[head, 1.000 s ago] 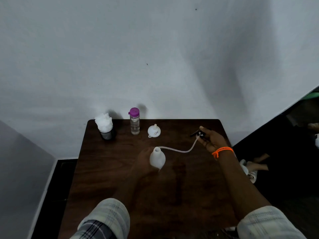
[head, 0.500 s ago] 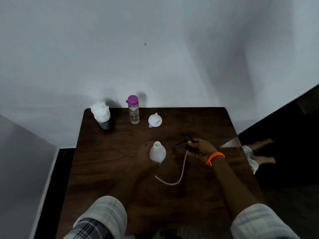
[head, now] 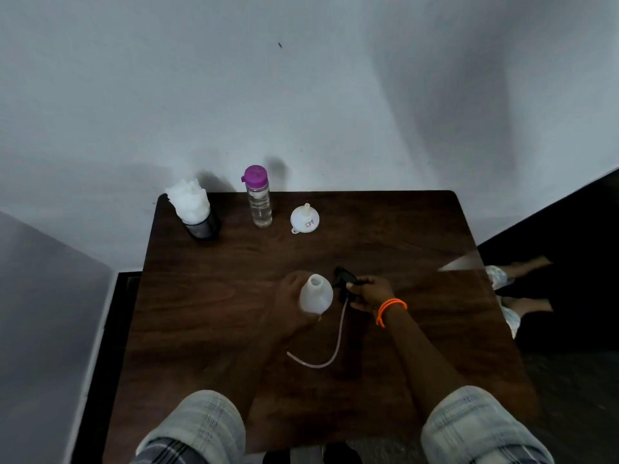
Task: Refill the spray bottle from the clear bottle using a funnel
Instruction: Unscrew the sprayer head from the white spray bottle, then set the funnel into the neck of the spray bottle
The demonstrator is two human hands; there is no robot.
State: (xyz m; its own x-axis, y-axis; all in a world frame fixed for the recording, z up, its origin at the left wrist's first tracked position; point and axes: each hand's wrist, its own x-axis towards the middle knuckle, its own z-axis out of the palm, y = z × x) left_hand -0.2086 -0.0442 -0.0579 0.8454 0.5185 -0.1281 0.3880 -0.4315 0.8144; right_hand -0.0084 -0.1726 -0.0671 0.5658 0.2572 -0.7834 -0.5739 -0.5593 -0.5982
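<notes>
The white spray bottle (head: 316,294) stands uncapped in the middle of the dark wooden table (head: 207,296), with my left hand (head: 288,304) wrapped around its body. My right hand (head: 368,293), with an orange band at the wrist, holds the black spray head (head: 345,281) just right of the bottle. Its clear dip tube (head: 330,346) curls down onto the table toward me. The clear bottle (head: 258,200) with a purple cap stands upright at the back. The white funnel (head: 304,219) lies to its right, spout pointing up.
A black mesh cup stuffed with white tissue (head: 196,212) stands at the back left corner. The table backs onto a white wall. Someone's bare feet (head: 522,286) show on the floor beyond the right edge.
My right hand carried the spray head from the far right down beside the bottle. The tube came out of the bottle and now rests on the table. My left hand stayed put.
</notes>
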